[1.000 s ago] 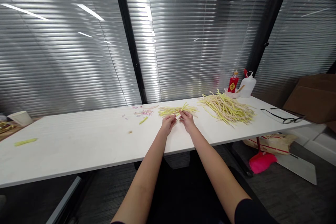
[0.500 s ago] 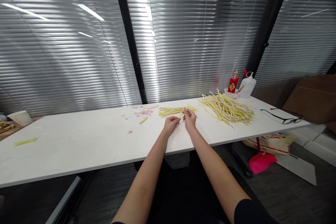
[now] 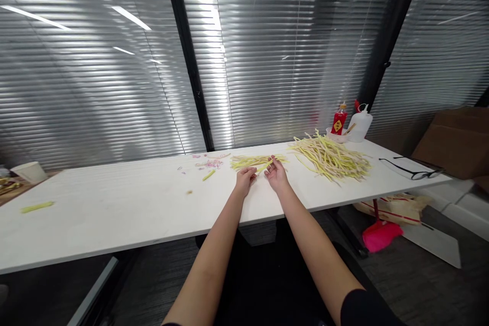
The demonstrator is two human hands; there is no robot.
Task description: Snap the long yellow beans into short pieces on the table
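Observation:
Between my hands a thin yellow strand (image 3: 263,168) stretches just in front of a row of similar yellow strands (image 3: 248,162) on the white table (image 3: 133,204). My left hand (image 3: 245,180) is closed on its left end. At the other end my right hand (image 3: 276,175) pinches the strand, thumb and fingertips round it. Left of the row lie small pink and purple loops (image 3: 212,164), too small to make out well. A short yellow piece (image 3: 208,175) rests beside them. To the right spreads a large tangled pile of yellow and cream strands (image 3: 332,157).
Behind the pile stand a red bottle (image 3: 338,121) in a shallow bowl and a white squeeze bottle (image 3: 360,126). Black-framed glasses (image 3: 414,172) lie at the table's right end. Far left are another yellow piece (image 3: 37,207) and a white cup (image 3: 29,172).
My hands have moved slightly apart, the left one to the left. More of the yellow strand shows between them, now lying flatter. My right fingers have opened somewhat.

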